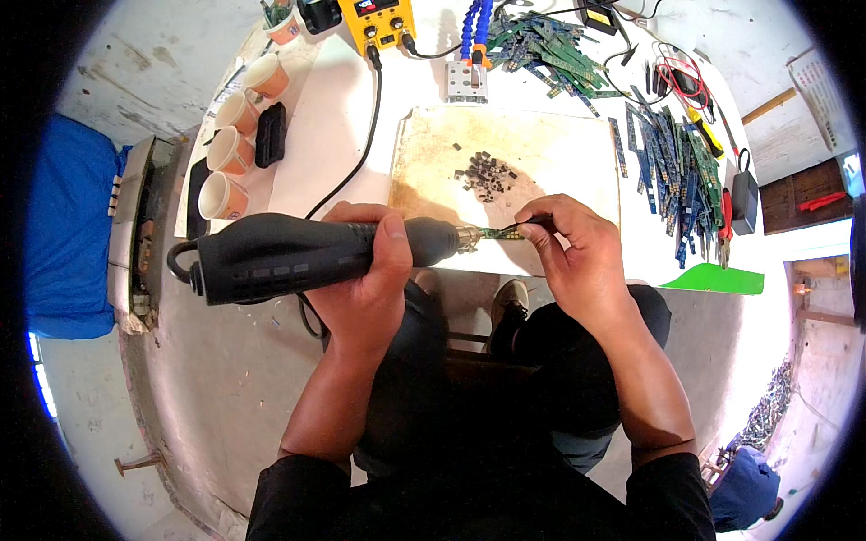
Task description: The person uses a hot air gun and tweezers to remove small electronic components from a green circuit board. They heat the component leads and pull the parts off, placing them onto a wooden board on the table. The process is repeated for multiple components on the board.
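Note:
My left hand [365, 270] is wrapped round the thick black body of a hot air gun [280, 257], whose metal nozzle points right. Just beyond the nozzle lies a small green circuit board strip [507, 233], close to the front edge of a stained tan work board [424, 135]. Between thumb and fingers, my right hand [577, 252] pinches slim dark tweezers [534, 222], their tips at the strip; the fingers partly hide them. A loose pile of small black chips [487, 176] sits on the work board behind both hands.
A yellow soldering station [379, 22] stands at the back, its black cable [368, 135] curving toward me. Paper cups [222, 196] and a black case [271, 135] line the left side. Circuit strips lie heaped at the back [550, 54] and right [667, 162], near pliers [725, 216].

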